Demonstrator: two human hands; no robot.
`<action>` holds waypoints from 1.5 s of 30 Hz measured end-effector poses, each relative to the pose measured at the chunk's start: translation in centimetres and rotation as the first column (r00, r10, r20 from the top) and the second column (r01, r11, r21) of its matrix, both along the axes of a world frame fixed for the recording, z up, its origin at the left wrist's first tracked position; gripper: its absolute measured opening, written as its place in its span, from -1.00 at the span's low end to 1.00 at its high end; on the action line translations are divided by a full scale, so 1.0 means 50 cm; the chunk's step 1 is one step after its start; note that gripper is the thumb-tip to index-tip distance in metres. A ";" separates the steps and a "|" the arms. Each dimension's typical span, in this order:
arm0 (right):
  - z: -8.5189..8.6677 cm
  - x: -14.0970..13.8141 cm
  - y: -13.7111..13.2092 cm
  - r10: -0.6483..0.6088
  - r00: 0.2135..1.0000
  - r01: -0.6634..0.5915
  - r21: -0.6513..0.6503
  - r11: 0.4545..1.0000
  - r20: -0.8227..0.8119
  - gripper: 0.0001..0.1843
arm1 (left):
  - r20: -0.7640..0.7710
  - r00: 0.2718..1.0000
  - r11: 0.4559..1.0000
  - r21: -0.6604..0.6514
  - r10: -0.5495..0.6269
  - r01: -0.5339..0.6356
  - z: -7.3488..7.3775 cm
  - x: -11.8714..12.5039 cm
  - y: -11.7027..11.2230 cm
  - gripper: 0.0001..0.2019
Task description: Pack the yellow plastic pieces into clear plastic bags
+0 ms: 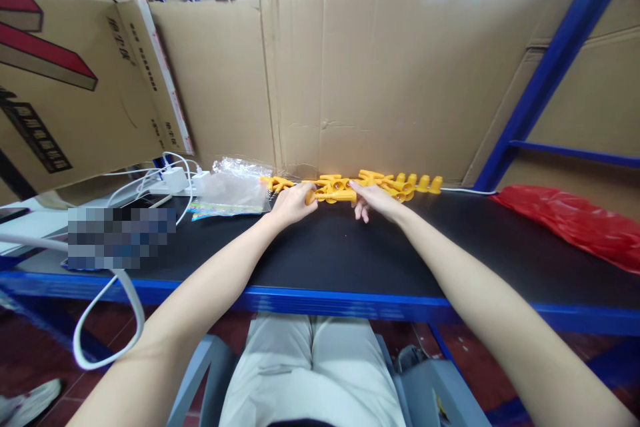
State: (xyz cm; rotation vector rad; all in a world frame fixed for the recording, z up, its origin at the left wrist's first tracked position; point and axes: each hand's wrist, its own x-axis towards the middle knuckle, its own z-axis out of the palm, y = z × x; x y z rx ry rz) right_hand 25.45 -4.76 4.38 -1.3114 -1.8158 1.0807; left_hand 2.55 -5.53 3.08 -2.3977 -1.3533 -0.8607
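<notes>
Two-handed handling of a yellow piece (337, 195), seen from above at the centre of the frame, over the black tabletop (345, 260). The left hand (294, 205) is closed about the left end of the piece; the right hand (375, 200) appears to pinch the right end between thumb and fingers, its other fingers hanging loosely below, although the exact contact is too small to make out. Good practice, as judged from this posture, is to keep both grips close to the ends, to hold the two wrists level so that the piece stays in line, and to apply any pressure evenly along its length rather than across it, since a slender part of this kind would probably flex. Gathering in the loose fingers of the right hand would likely steady that end, and a little more room from the parts behind should prevent snagging. The piece itself is bright yellow, narrow and roughly horizontal, with a rounded, wider left end beside the left hand; its finish suggests moulded plastic. Beyond it, along the foot of the cardboard panel (375, 80), lie branched yellow parts (376, 176) and, right of centre, yellow cups (433, 184)
</notes>
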 end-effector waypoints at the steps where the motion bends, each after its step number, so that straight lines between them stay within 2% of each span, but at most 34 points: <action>1: 0.000 -0.002 0.000 -0.024 1.000 0.024 -0.004 1.000 -0.002 -0.37 | 0.006 1.000 1.000 0.002 -0.002 0.002 0.000 0.001 0.000 -0.72; 5: 0.002 0.003 0.003 -0.043 0.999 0.043 -0.041 0.998 0.009 -0.29 | 0.029 1.000 1.000 -0.020 -0.011 0.011 -0.001 0.002 0.004 -0.73; 8: 0.002 0.016 0.009 0.029 1.000 -0.028 -0.065 0.997 0.009 -0.30 | 0.044 0.999 0.999 -0.047 0.008 -0.006 -0.002 0.000 0.007 -0.72; 11: 0.002 0.027 0.012 0.128 0.991 -0.127 0.043 0.991 -0.042 -0.51 | 0.049 0.999 0.998 -0.057 0.024 -0.022 -0.003 -0.003 0.009 -0.73; 14: 0.002 0.029 0.010 0.161 0.987 -0.157 0.125 0.980 -0.018 -0.57 | 0.032 0.999 0.999 -0.042 0.014 -0.013 -0.002 -0.003 0.006 -0.74; 16: 0.001 0.026 0.009 0.162 0.987 -0.161 0.117 0.980 -0.003 -0.62 | 0.022 1.000 0.999 -0.038 0.010 -0.010 -0.001 -0.002 0.003 -0.74; 21: -0.006 0.013 0.009 0.070 0.997 -0.069 0.035 0.997 -0.027 -0.43 | 0.017 1.000 1.000 -0.030 -0.007 0.008 0.001 0.003 -0.004 -0.72; 32: -0.009 0.002 0.010 -0.004 1.000 0.004 -0.036 0.999 -0.006 -0.32 | 0.020 1.000 0.998 -0.051 0.024 -0.023 -0.002 0.002 0.007 -0.73; 36: -0.004 0.008 0.006 0.061 0.998 -0.061 0.004 0.998 0.000 -0.45 | 0.024 0.999 0.998 -0.057 0.037 -0.035 -0.004 -0.001 0.011 -0.73; 40: -0.010 0.016 0.009 0.129 0.992 -0.129 0.110 0.986 0.006 -0.35 | 0.022 0.999 0.998 -0.054 0.045 -0.044 -0.006 -0.004 0.014 -0.73; 45: -0.021 0.020 0.021 0.155 0.988 -0.151 0.119 0.981 -0.017 -0.56 | 0.005 0.999 0.999 -0.040 0.035 -0.035 -0.008 -0.005 0.016 -0.74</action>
